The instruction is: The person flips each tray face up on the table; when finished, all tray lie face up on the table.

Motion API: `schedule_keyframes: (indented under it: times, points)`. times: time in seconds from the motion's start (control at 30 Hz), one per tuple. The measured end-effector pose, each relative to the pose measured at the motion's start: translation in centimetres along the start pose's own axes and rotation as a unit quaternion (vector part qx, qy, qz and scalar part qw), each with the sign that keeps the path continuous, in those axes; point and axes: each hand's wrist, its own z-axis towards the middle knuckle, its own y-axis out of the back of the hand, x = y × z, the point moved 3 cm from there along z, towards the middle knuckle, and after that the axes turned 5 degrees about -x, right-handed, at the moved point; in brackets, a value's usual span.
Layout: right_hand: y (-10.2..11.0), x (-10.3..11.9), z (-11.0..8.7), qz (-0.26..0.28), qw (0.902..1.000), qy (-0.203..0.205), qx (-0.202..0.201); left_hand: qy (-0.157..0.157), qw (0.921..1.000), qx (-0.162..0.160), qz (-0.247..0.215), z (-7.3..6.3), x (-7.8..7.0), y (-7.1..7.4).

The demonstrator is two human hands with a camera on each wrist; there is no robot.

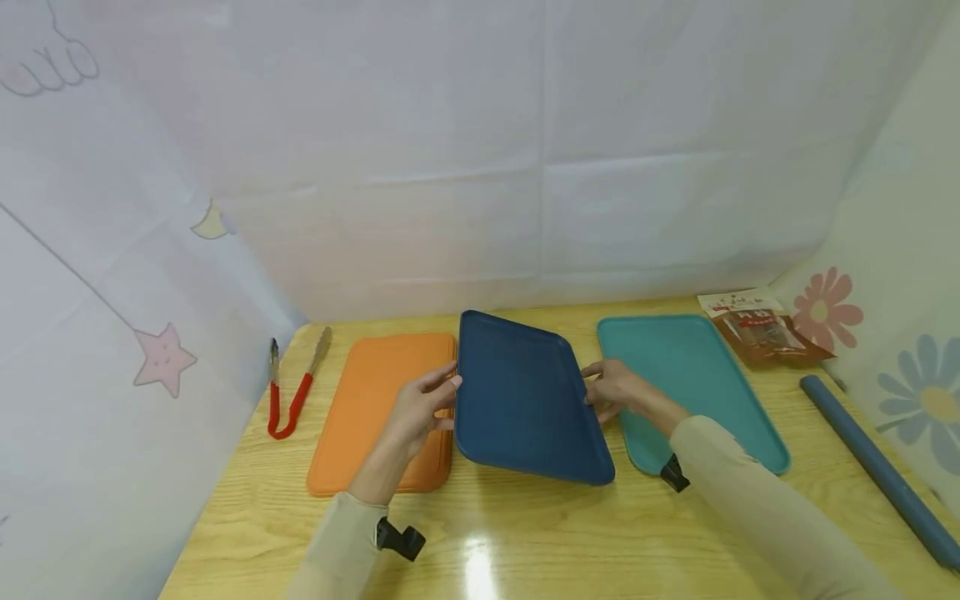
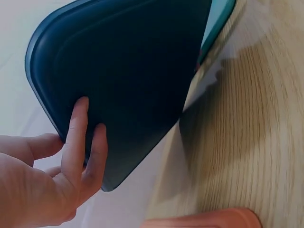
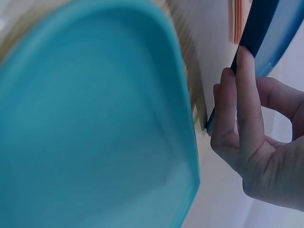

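A dark blue tray [image 1: 525, 396] is held up off the table between both hands, tilted in the head view. My left hand [image 1: 420, 408] grips its left edge, thumb at the rim and fingers spread under it; the left wrist view shows those fingers [image 2: 76, 133] against the tray's underside. On the opposite edge my right hand [image 1: 615, 387] pinches the rim, with its fingers [image 3: 249, 99] on the underside in the right wrist view. An orange tray [image 1: 375, 392] lies to the left, near the left hand. A teal tray [image 1: 690, 383] lies under the right forearm.
Tongs with red handles [image 1: 288, 408] lie at the far left of the wooden table [image 1: 510, 542]. A brown and white food packet [image 1: 765, 329] sits at the back right. Along the right edge lies a long blue-grey roll [image 1: 877, 467]. Light curtains [image 1: 420, 167] stand behind and beside the table.
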Motion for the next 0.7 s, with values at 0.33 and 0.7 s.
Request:
schedule_keyframes:
  times: [0.33, 0.7]
  points:
    - [0.8, -0.5, 0.4, 0.001, 0.9997, -0.001, -0.026, 0.024, 0.9966, 0.018, 0.077, 2.6, 1.6, 0.3]
    - [1.3, -0.5, 0.7, -0.005, 0.9986, -0.019, -0.049, 0.019, 0.9870, -0.006, 0.160, 4.2, 3.8, -0.3]
